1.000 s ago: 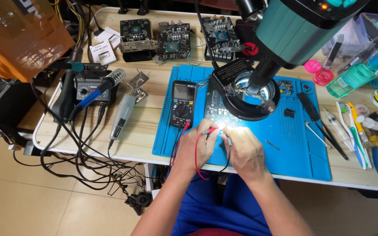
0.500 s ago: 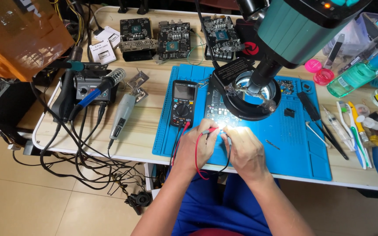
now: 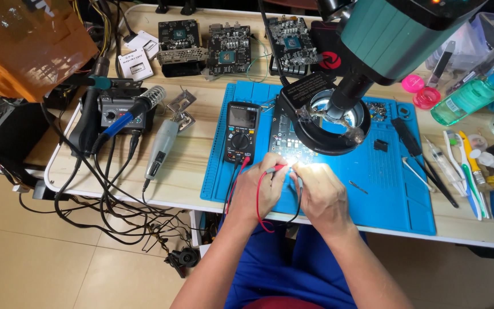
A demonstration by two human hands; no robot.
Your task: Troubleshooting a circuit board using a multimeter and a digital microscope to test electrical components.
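Single head-worn view, looking steeply down from above and behind the hands. Moderate range: the whole tabletop (image 3: pixel 201 166) width shows (floor along the near edge). Microscope (image 3: pixel 395 34) looms closest, upper right.

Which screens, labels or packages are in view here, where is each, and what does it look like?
Multimeter: left on the blue mat, black, grey rectangular screen, dial below.
White label cards: behind the soldering station, rectangular, dark print.
Green bottle: right, clear, blue cap.
Round red badge: on the microscope arm.
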